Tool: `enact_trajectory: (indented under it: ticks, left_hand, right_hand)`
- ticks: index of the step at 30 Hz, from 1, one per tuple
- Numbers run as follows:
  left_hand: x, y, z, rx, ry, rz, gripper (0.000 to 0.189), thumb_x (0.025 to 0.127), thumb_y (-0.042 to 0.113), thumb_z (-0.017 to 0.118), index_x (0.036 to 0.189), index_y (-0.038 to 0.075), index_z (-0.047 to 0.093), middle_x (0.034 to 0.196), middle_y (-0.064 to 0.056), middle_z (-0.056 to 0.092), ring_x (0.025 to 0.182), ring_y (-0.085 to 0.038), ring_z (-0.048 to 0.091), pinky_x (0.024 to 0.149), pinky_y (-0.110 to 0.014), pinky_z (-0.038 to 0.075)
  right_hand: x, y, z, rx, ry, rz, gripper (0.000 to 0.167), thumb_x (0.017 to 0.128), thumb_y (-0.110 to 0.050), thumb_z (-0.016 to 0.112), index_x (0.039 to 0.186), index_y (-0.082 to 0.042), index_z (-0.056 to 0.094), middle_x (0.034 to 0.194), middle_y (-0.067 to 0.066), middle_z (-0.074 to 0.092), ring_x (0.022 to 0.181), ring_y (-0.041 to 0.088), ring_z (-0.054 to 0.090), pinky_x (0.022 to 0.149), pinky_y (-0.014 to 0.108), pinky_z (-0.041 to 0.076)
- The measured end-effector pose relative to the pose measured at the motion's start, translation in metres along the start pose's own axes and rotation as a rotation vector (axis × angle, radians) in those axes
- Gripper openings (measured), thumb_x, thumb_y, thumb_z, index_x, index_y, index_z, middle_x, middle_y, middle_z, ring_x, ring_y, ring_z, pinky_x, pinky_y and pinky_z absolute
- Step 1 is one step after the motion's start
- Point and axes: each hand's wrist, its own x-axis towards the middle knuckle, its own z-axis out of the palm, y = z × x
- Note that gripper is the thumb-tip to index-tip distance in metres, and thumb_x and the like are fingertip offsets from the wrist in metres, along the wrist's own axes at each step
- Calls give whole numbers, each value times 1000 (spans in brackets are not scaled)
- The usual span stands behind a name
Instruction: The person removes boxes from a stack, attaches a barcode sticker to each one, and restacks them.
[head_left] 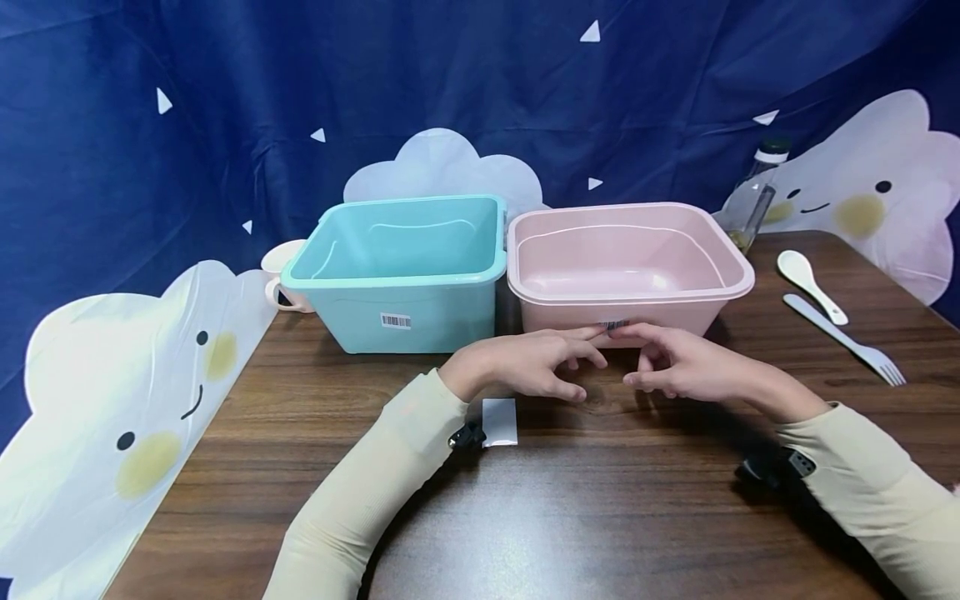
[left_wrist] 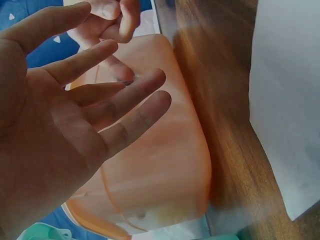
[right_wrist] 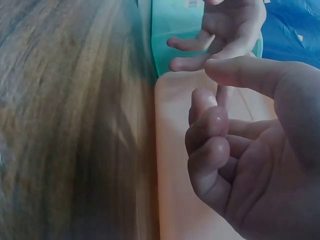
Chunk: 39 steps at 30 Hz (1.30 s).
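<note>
A pink plastic bin (head_left: 555,315) stands at mid table, with a small barcode label (head_left: 617,324) low on its front wall. Reaching in front of this bin, my left hand (head_left: 534,363) holds nothing; its fingers are spread and the index tip is right at the label. From the other side my right hand (head_left: 690,364) points its index finger at the same label, the fingertip overlapping it, while the remaining fingers bend loosely around nothing. Both palms show in the wrist views, the left hand (left_wrist: 65,105) with its fingers apart.
Left of the pink bin stands a teal bin (head_left: 442,321) with its own barcode label, and a pale cup (head_left: 281,258) behind it. A white card (head_left: 498,422) lies by my left wrist. At right are a white spoon (head_left: 813,287), a white fork (head_left: 843,340) and a glass bottle (head_left: 756,204).
</note>
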Motion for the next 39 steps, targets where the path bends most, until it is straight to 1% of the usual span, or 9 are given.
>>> enact_trajectory:
  ticks: [4, 8, 12, 18, 21, 25, 31, 34, 39]
  left_hand:
    - [-1, 0, -1, -4, -2, -13, 50, 98, 23, 66, 144, 8, 53, 171, -8, 10, 120, -21, 61, 108, -22, 41]
    - [-4, 0, -3, -12, 4, -15, 49, 98, 24, 66, 143, 9, 53, 170, -10, 14, 120, -22, 62, 108, -23, 40]
    - [-6, 0, -4, -12, 9, -4, 49, 98, 23, 66, 143, 8, 54, 170, -11, 15, 118, -23, 63, 108, -25, 41]
    - [-2, 0, -2, -36, -4, 18, 49, 98, 21, 66, 143, 6, 53, 170, -12, 13, 118, -25, 62, 110, -31, 44]
    - [-1, -1, -1, -39, -10, 16, 49, 98, 20, 65, 143, 5, 53, 170, -12, 12, 119, -25, 62, 109, -32, 44]
    - [-1, -2, -1, -28, -9, 4, 50, 98, 21, 66, 144, 7, 53, 170, -9, 12, 119, -23, 62, 109, -30, 44]
    - [-4, -2, -3, -27, 7, 8, 50, 97, 22, 66, 143, 7, 53, 169, -12, 15, 117, -23, 63, 109, -32, 43]
    - [-4, -1, -3, -33, 1, 11, 50, 97, 21, 66, 143, 6, 53, 170, -13, 14, 117, -24, 63, 109, -32, 44]
    - [-2, -1, -2, -43, -13, 14, 50, 98, 20, 66, 143, 5, 53, 170, -12, 12, 119, -25, 62, 109, -32, 44]
  right_hand:
    - [-2, -2, -3, -3, 22, 23, 63, 94, -12, 71, 146, 2, 39, 73, 1, 55, 54, 10, 51, 47, 28, 47]
    - [-5, -3, -9, -21, 41, 47, 58, 93, -14, 71, 143, 0, 44, 72, 1, 55, 54, 11, 52, 46, 29, 46]
    - [-5, -3, -12, -35, 34, 60, 56, 94, -16, 71, 141, 0, 45, 73, 1, 56, 55, 11, 53, 46, 29, 47]
    - [-1, 1, -8, -22, -4, 13, 61, 94, -14, 71, 145, 0, 42, 72, 2, 58, 54, 11, 53, 47, 29, 48]
    - [0, 2, -5, -15, -11, 0, 63, 94, -12, 70, 148, 0, 40, 70, 2, 57, 52, 10, 53, 48, 29, 48]
    - [-2, 1, -6, -20, -6, 19, 63, 94, -14, 70, 147, 0, 40, 70, 2, 56, 52, 11, 52, 47, 29, 48]
    - [-7, -2, -13, -42, 31, 56, 56, 94, -17, 71, 141, 0, 46, 73, 1, 56, 54, 11, 52, 46, 30, 47]
    - [-7, -2, -14, -46, 32, 39, 55, 94, -16, 71, 140, 0, 47, 72, 1, 57, 54, 12, 53, 46, 30, 47]
    - [-1, 1, -7, -39, -14, -3, 60, 94, -15, 70, 146, -1, 42, 71, 5, 60, 53, 10, 53, 48, 30, 49]
